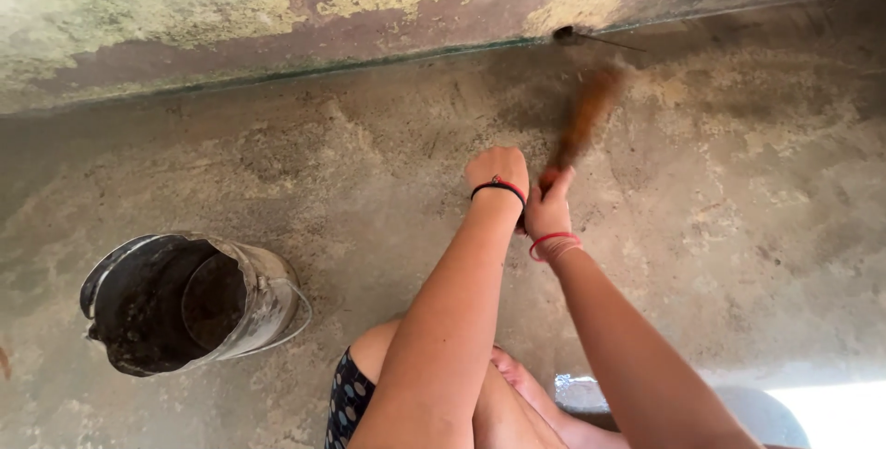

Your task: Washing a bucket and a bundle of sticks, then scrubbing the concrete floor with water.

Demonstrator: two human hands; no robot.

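One view only, from the head camera, looking down at a person crouched on a rough, stained grey concrete floor [738, 227]; both forearms reach forward over the knees. Right hand [550, 214], marked by a red thread band at the wrist, is closed around the handle end of a short brown bristle brush [583, 121]; the brush head is blurred, so its exact contact with the floor cannot be confirmed, though it lies close to the surface and points toward the base of the weathered, yellow-and-purple blotched wall [277, 15]. Left hand [497, 172], wearing a black-and-red wrist band, sits just beside the right, knuckles upward and fingers curled under; whether it grips anything cannot be told. Battered grey metal bucket [198, 301] with a thin wire bail lies tilted to the left, well apart from both hands, its dark interior facing the camera. Small dark hole [565, 35] shows at the wall-floor joint, beyond the brush. Judgement on technique: strokes are best kept short and low, bristles flat to the concrete; firm wrist; left hand steadying near the handle.
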